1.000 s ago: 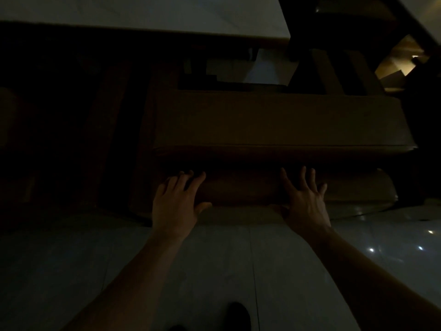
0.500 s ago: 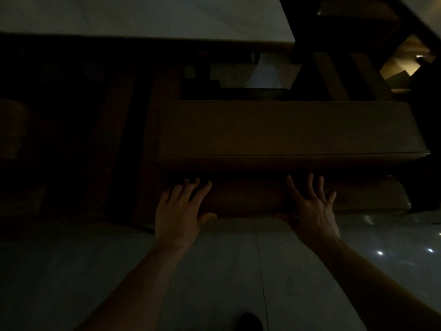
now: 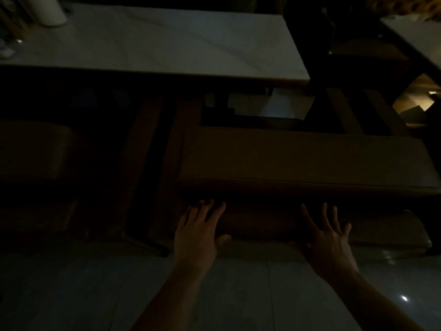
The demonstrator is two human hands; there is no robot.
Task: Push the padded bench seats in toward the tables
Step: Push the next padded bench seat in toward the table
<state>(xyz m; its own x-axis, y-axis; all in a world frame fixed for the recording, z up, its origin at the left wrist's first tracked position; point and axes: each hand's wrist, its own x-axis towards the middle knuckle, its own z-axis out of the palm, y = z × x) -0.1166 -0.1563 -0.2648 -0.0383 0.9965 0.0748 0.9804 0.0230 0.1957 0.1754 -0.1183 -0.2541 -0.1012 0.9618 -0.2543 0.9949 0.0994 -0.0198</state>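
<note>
Dim scene, detail limited. A pale glossy tiled floor [image 3: 78, 290] is seen across the bottom of the view, with a few small light reflections at lower right. A long pale marble-look rectangular table top [image 3: 167, 44] is spread across the upper part; its near edge is seen above a dark gap. A second pale table corner [image 3: 412, 32] is visible at upper right, partly cut off by the frame.

The brown padded rectangular bench seat [image 3: 298, 158] is placed right of centre, in front of the long table's right end — its far edge lies just short of the table's near edge, not tucked under it. Its lower front panel [image 3: 262, 225] is set back beneath the cushion lip. Another dark rounded padded seat [image 3: 35, 151] is made out at left, barely lit.

The left hand [image 3: 195, 232] is laid flat against the bench's front panel, fingers spread and pointing up under the cushion lip, nothing clasped. The right hand [image 3: 329, 240] is pressed on the same panel further right, fingers splayed apart, palm forward, likewise gripping nothing. Both bare forearms are extended up from the bottom edge.

A white cylindrical object [image 3: 50, 10] is stood at the table's far-left corner — exact type cannot be told.
</note>
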